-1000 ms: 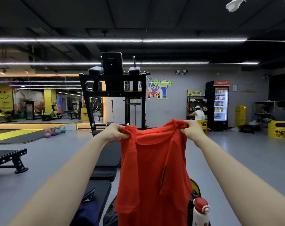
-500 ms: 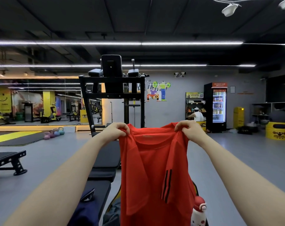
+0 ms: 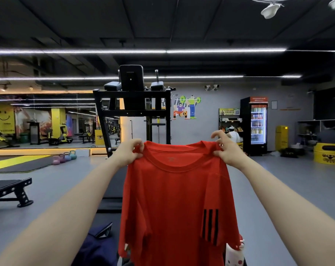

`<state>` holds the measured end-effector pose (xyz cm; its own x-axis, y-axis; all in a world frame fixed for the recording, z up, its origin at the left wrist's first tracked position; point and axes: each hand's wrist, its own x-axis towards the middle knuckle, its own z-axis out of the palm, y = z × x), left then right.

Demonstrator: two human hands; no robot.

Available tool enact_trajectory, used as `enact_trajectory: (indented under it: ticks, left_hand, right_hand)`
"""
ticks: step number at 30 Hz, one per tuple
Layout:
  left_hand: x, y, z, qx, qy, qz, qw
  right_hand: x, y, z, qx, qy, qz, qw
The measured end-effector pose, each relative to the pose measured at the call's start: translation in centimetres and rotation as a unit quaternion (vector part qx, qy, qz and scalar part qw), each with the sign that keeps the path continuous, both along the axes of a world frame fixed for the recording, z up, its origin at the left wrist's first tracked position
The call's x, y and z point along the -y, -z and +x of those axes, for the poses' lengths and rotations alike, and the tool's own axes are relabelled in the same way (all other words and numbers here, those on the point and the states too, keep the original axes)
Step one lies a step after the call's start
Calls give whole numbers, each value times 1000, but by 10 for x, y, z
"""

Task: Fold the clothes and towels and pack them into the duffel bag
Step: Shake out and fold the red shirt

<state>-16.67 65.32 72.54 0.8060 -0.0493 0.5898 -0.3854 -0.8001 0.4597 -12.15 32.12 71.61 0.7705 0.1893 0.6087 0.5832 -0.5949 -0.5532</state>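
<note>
Red T-shirt (image 3: 174, 198) hangs full length in mid-air in front of the person, held up at arm's height by its two shoulders, with the round collar spread between the hands and the body of the cloth falling straight down below them to the bottom edge of the view. Three black stripes mark the sleeve on the right side, low down. Behind the shirt stands a tall black exercise station (image 3: 133, 104) with padded arm rests and a back pad, and a long black padded bench (image 3: 113, 191) runs from its foot toward the person, partly hidden by the cloth. A low black incline bench (image 3: 9, 191) sits well off to the left on the grey floor. A lit drinks fridge (image 3: 257, 123) stands against the far wall to the right, with a yellow crate (image 3: 328, 153) further right. A dark navy garment (image 3: 94, 248) lies at the bottom left of the shirt, on the near end of the padded bench. The left hand (image 3: 127, 153) pinches the shirt's left shoulder, fingers curled into the fabric. The right hand (image 3: 227, 148) grips the right shoulder seam, thumb and fingers bunched on the cloth, one finger lifted. A white bottle with a red cap (image 3: 234, 253) peeks out beside the shirt's lower right hem. Small coloured kettlebells (image 3: 65, 157) sit on the floor far left.
</note>
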Motion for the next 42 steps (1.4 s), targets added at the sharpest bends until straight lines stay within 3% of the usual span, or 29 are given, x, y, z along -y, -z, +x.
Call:
enact_trajectory:
  ticks: [2, 7, 10, 15, 25, 28, 31, 33, 37, 42]
  left_hand:
    - [-4, -2, 2, 13, -14, -31, 999]
    - [-11, -4, 10, 49, -93, 1, 994]
    - [-16, 4, 16, 53, -162, -21, 985]
    - [-21, 15, 19, 57, -195, -25, 979]
    - [-24, 5, 7, -76, -199, 91, 973]
    - [-21, 5, 8, -128, -171, 29, 977]
    - [-21, 3, 11, -171, -114, -177, 962]
    - [-22, 4, 10, -194, -64, -262, 943]
    - [-29, 14, 13, -187, -13, -257, 948]
    - [-22, 24, 25, -102, -107, -210, 966]
  right_hand:
    - [2, -3, 0, -2, 17, 4, 1000]
    - [3, -7, 1, 34, 114, -120, 986]
    - [3, -4, 4, 13, 148, -111, 983]
    - [-3, 3, 9, -21, 159, -48, 986]
    - [-1, 5, -1, -8, 244, -183, 952]
    - [-4, 5, 0, -59, 208, -112, 970]
    - [-9, 2, 2, -142, 152, 42, 977]
    - [-10, 2, 5, -188, 106, 104, 971]
    - [-6, 7, 9, -161, 77, 26, 984]
    - [-17, 12, -1, -72, 156, 4, 985]
